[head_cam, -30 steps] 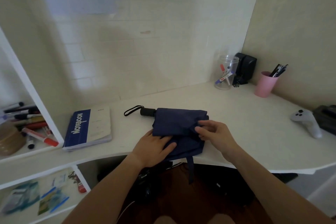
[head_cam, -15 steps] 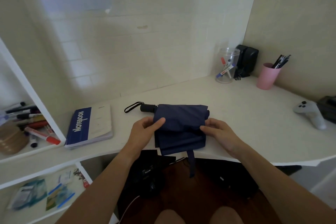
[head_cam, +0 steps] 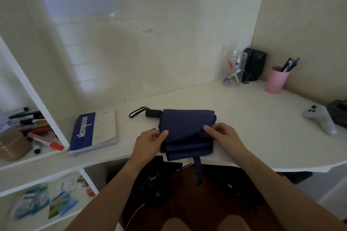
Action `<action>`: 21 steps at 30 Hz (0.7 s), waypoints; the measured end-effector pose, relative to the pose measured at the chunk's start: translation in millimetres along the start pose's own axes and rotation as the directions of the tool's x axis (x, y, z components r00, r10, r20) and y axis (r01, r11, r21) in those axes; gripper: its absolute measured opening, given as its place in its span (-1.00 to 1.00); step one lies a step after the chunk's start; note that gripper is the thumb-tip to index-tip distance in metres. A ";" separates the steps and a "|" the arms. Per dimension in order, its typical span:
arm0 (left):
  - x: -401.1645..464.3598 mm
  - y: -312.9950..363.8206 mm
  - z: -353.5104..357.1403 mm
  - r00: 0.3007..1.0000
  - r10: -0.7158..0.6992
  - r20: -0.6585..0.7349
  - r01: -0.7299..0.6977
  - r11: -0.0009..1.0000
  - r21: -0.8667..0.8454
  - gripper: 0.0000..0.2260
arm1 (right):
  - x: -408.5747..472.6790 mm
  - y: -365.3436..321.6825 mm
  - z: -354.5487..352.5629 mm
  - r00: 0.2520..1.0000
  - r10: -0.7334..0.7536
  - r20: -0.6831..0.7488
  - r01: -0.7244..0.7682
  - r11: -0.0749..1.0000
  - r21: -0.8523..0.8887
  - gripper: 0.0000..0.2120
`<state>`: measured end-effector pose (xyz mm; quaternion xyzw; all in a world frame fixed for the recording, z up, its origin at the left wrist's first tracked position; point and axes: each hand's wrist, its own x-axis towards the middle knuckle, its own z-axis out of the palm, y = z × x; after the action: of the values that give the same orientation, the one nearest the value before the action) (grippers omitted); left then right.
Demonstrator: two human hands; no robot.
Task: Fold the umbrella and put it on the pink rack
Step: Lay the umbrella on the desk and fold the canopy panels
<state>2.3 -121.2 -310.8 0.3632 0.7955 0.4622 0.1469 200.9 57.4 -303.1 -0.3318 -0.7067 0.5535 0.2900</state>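
The navy umbrella (head_cam: 185, 133) lies collapsed on the white desk (head_cam: 253, 137) at its near edge, the canopy gathered in flat layered folds; a narrow closing strap (head_cam: 198, 171) hangs from the umbrella's near side past the desk edge. The left hand (head_cam: 148, 141) sits at the umbrella's left side, thumb on top of the cloth and fingers curled under the edge, pinching the fabric there; the right hand (head_cam: 223, 137) sits at the umbrella's right side, thumb laid over a fold and fingers bent behind it, gripping the cloth; the folded canopy lies between the two hands, touching both. Whether the fingertips underneath press the desk cannot be told.

Left of the umbrella, well apart, a blue and white notebook (head_cam: 93, 132) lies flat on the desk; farther left of the umbrella stands a white shelf unit (head_cam: 33, 95) holding markers. Just beyond the umbrella's canopy its black handle (head_cam: 152, 113) points left, with a black wrist loop (head_cam: 138, 112) lying on the desk past it. To the right of the umbrella, well apart, a grey game controller (head_cam: 319, 119) rests on the desk. Far beyond the umbrella, toward the right corner, stand a clear jar (head_cam: 234, 69) with pens, a black device (head_cam: 254, 63) just beside it, and a pink cup (head_cam: 276, 79) with dark pens.
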 end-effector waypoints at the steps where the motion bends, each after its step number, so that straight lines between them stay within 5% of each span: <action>1: 0.1 1.7 1.1 1.000 -0.003 0.001 0.003 1.000 -0.007 -0.59 | 0.8 0.2 -0.3 1.000 -0.004 0.023 0.004 1.000 0.013 -0.73; 6: -1.3 11.6 6.7 0.999 0.032 0.027 -0.032 0.999 0.014 -0.65 | 0.7 0.3 -7.7 0.989 -0.027 0.146 0.016 0.997 0.076 -0.59; 10: -0.1 6.0 1.7 0.996 0.067 0.067 -0.076 0.988 0.134 -0.57 | 2.3 1.6 -14.0 0.985 -0.001 0.174 -0.019 0.993 0.113 -0.84; 14: -1.0 7.5 -3.1 0.994 0.057 0.091 -0.073 0.981 0.178 -0.74 | 2.7 4.2 -17.0 0.986 0.040 0.162 -0.052 0.996 0.069 -0.89; 21: -3.1 14.7 -5.8 0.994 -0.050 0.100 0.058 0.995 -0.076 -0.74 | 1.6 -3.5 -14.8 0.981 0.053 0.185 -0.065 0.996 0.058 -0.78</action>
<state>7.7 -122.5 -295.7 0.3577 0.7780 0.4709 0.2123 211.0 66.8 -296.4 -0.2908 -0.7021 0.6125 0.2177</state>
